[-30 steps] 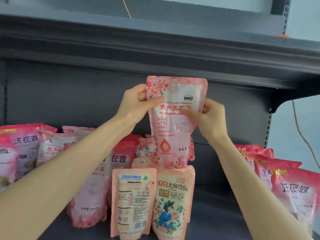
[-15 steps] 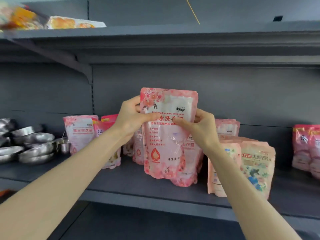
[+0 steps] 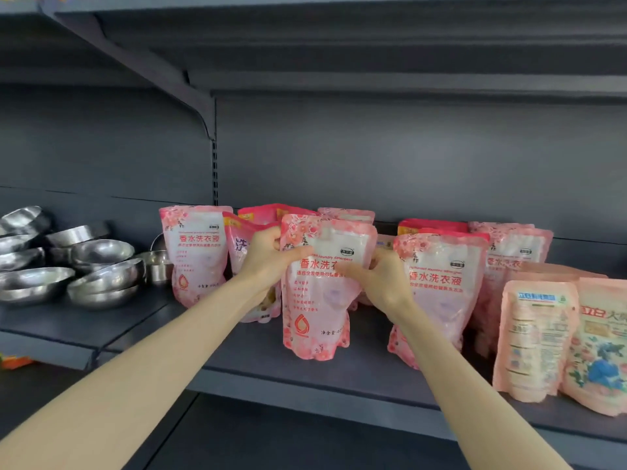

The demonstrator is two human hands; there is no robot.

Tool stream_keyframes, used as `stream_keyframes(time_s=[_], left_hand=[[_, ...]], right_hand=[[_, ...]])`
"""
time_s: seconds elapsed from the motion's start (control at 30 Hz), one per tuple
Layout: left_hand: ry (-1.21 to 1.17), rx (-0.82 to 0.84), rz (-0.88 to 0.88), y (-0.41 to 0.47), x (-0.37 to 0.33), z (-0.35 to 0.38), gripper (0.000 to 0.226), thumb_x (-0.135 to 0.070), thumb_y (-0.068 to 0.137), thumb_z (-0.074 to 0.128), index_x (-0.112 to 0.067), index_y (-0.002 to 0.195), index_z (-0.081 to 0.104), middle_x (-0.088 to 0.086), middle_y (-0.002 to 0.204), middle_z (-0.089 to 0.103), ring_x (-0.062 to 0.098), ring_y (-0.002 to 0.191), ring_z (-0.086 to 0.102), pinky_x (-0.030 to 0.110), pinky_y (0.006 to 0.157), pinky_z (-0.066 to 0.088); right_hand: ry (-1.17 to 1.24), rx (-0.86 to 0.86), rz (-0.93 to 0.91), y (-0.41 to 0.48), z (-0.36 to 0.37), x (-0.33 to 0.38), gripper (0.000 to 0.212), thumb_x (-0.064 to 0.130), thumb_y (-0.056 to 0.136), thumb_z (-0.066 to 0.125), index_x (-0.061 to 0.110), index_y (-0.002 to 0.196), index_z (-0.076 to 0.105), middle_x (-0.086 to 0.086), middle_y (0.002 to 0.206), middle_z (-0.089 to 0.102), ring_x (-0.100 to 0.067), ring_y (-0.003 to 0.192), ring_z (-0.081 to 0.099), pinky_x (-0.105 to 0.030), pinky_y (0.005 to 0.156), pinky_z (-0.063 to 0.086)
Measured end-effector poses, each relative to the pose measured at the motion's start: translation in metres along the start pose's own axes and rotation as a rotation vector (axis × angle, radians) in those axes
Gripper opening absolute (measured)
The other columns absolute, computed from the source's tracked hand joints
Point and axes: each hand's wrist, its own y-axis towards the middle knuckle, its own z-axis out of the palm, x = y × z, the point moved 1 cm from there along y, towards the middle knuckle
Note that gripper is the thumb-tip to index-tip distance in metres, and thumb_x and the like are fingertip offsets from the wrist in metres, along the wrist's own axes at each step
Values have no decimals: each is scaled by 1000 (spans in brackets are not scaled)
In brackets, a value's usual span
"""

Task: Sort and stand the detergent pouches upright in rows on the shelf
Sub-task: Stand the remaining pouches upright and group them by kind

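- Pink floral detergent pouch [image 3: 315,313] stood upright at the front of the grey metal shelf [image 3: 258,364]. Whether its base carried full weight on the shelf could not be told.
- At the upper left edge, the left grip [image 3: 268,256] pinched the pouch, thumb across the front and fingers behind.
- At the upper right edge, the right grip [image 3: 380,283] pinched it in the same manner.
- Holding high on both edges probably let the soft body hang straight, so that the base could settle flat.
- One matching left-hand pouch [image 3: 196,256] and one matching right-hand pouch [image 3: 437,293] stood upright, labels forward. The held pouch sat in the gap between them, which suggested it was being placed as the middle unit of one front row.
- Just behind the left grip stood a darker pink pouch [image 3: 242,247], partly hidden. More pouches stood at the back.
- At the far right, two peach-coloured pouches [image 3: 532,337] formed a separate group, consistent with sorting by type. One showed its back panel.
- On the adjoining shelf section to the left lay stacked stainless steel bowls [image 3: 101,252], well apart from the held pouch.
- Judged risk: the liquid-filled pouch could slump forward on release. Its base should be confirmed flat first.
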Motion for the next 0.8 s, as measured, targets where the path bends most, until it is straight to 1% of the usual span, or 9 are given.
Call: stream_keyframes(time_s=[0.03, 0.1, 0.23, 0.33, 0.43, 0.5, 0.63, 0.73, 0.8], left_hand=[[10, 7, -16, 7, 6, 0, 19, -7, 75, 76, -18, 86, 64, -4, 89, 71, 10, 85, 68, 26, 75, 55], [11, 24, -33, 17, 17, 1, 18, -6, 77, 74, -20, 85, 65, -6, 87, 70, 8, 84, 67, 24, 74, 54], [2, 76, -55, 35, 29, 3, 16, -7, 80, 72, -20, 88, 65, -8, 89, 69, 4, 82, 66, 19, 71, 52], [46, 142, -51, 46, 34, 5, 15, -6, 81, 70, -19, 84, 64, -4, 90, 70, 10, 86, 67, 29, 79, 54], [85, 199, -24, 51, 37, 5, 13, -8, 85, 67, -20, 84, 62, -6, 90, 68, 10, 86, 66, 28, 81, 52], [112, 244, 2, 53, 39, 3, 14, -7, 86, 65, -21, 87, 63, -8, 91, 67, 8, 87, 65, 28, 82, 52], [220, 383, 29, 56, 42, -6, 25, -7, 85, 66, -14, 108, 64, -4, 103, 68, 13, 97, 65, 38, 93, 51], [327, 449, 63, 55, 43, -13, 27, -12, 85, 66, -11, 112, 63, 0, 108, 69, 16, 99, 66, 43, 92, 51], [389, 476, 53, 53, 44, -18, 24, -15, 87, 65, -8, 110, 64, 3, 106, 70, 18, 97, 66, 44, 89, 53]], right_hand=[[-24, -12, 20, 5, 4, -5, 8, 14, 80, 75, 9, 86, 72, -5, 86, 74, -15, 69, 70, -34, 61, 59], [-76, -26, 62, 15, 11, -14, 13, 17, 80, 75, 7, 89, 72, -5, 86, 74, -15, 68, 70, -33, 59, 57], [-124, -37, 98, 27, 16, -22, 10, 19, 81, 73, 10, 86, 71, -3, 85, 73, -17, 73, 70, -35, 66, 59], [-124, -43, 147, 29, 17, -27, 15, 19, 82, 73, 8, 91, 71, -5, 91, 73, -17, 77, 70, -36, 70, 59], [-142, -41, 160, 30, 18, -28, 18, 18, 82, 72, 7, 97, 70, -7, 97, 73, -21, 84, 70, -44, 75, 59], [-175, -46, 172, 28, 20, -28, 18, 19, 83, 71, 8, 98, 69, -8, 96, 73, -23, 85, 70, -47, 76, 58], [-227, -34, 233, 23, 22, -22, 23, 17, 83, 72, 9, 103, 66, -6, 99, 71, -24, 88, 69, -47, 79, 57], [-323, -7, 275, 15, 21, -15, 24, 16, 84, 70, 7, 106, 65, -8, 101, 70, -28, 88, 68, -43, 80, 57], [-427, 42, 307, 10, 21, -12, 23, 16, 84, 69, 5, 104, 67, -9, 98, 71, -28, 85, 68, -40, 79, 57]])
